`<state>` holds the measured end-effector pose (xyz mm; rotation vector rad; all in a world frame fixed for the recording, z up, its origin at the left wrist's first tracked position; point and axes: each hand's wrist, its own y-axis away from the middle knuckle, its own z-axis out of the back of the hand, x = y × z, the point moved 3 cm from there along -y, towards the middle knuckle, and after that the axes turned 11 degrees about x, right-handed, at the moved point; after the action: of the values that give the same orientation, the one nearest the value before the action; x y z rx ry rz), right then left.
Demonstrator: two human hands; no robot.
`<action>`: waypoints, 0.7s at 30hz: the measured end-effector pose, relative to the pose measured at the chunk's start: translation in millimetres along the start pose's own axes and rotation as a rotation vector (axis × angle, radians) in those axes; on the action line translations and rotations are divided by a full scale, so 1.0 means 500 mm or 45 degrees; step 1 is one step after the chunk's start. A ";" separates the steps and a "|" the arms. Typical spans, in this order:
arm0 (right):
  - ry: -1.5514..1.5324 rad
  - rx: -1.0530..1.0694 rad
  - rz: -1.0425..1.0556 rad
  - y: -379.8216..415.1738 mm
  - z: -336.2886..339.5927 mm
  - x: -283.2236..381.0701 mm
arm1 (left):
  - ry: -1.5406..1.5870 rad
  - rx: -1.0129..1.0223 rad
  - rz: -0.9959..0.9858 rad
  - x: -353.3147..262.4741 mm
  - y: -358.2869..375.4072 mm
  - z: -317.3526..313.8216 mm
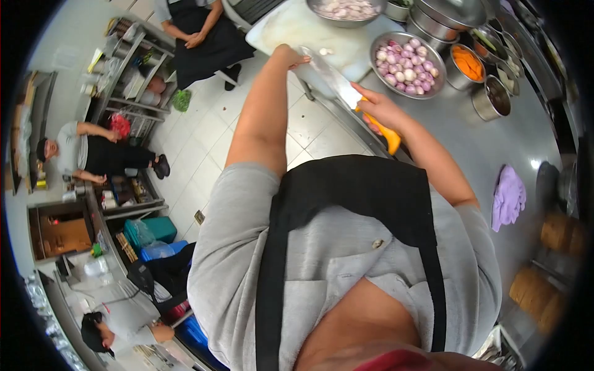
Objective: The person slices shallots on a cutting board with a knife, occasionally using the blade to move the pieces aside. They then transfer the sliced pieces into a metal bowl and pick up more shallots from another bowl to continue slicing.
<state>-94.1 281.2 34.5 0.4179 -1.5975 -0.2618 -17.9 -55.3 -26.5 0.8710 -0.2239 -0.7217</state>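
My right hand [378, 110] is wrapped round the yellow handle of a large knife [334, 79]. Its broad blade slants up and left to the edge of a white cutting board [281, 28]. Close against the blade's tip is my left hand [289, 57], fingers curled together; whether they pinch anything is hidden. Small white pieces [325, 51] lie on the board just beyond the blade. To the right stands a metal bowl [375, 69] of purple-white shallots [408, 67]. Another metal bowl [337, 21] at the top holds pale peeled pieces [346, 8].
Metal containers, one with orange pieces [467, 63], and a metal pot [492, 99] stand at the right. A purple cloth or glove [509, 196] lies on the steel counter [461, 139]. Other people [198, 40] are at the left, near shelves [133, 68].
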 end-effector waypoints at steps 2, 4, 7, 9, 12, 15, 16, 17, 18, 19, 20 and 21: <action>0.077 -0.002 -0.028 0.015 -0.001 0.012 | 0.157 -0.201 0.005 0.010 0.042 -0.007; 0.118 -0.021 0.003 0.021 0.005 0.011 | 0.054 -0.111 0.035 0.007 0.038 0.012; 0.205 -0.119 0.009 0.038 0.007 0.007 | 0.448 -0.335 0.016 -0.012 0.057 -0.016; 0.288 -0.207 0.028 0.039 0.006 0.010 | 0.827 -0.622 -0.241 -0.011 0.068 -0.026; 0.855 -0.509 0.492 0.019 0.004 -0.001 | 0.663 -0.805 -0.266 -0.030 0.081 -0.026; 0.812 -0.547 0.308 0.019 -0.004 0.000 | 0.769 -0.969 -0.336 -0.055 0.087 -0.028; 0.815 -0.549 0.309 0.023 -0.004 0.002 | 0.770 -0.971 -0.339 -0.057 0.086 -0.029; 0.944 -0.582 0.325 0.028 -0.005 0.007 | 0.771 -1.036 -0.330 -0.057 0.087 -0.031; 1.073 -0.614 0.341 0.033 -0.007 0.013 | 0.772 -1.100 -0.319 -0.056 0.089 -0.033; 1.074 -0.612 0.342 0.039 -0.011 0.018 | 0.773 -1.101 -0.318 -0.053 0.090 -0.036; 1.200 -0.642 0.285 0.048 -0.017 0.025 | 1.066 -1.031 -0.411 -0.042 0.090 -0.041; 1.323 -0.672 0.228 0.055 -0.021 0.032 | 1.354 -0.950 -0.502 -0.038 0.097 -0.045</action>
<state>-87.0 300.3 61.5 -0.0321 -0.5017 -0.2544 1.9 -8.0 -1.9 0.4709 1.1279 -0.5448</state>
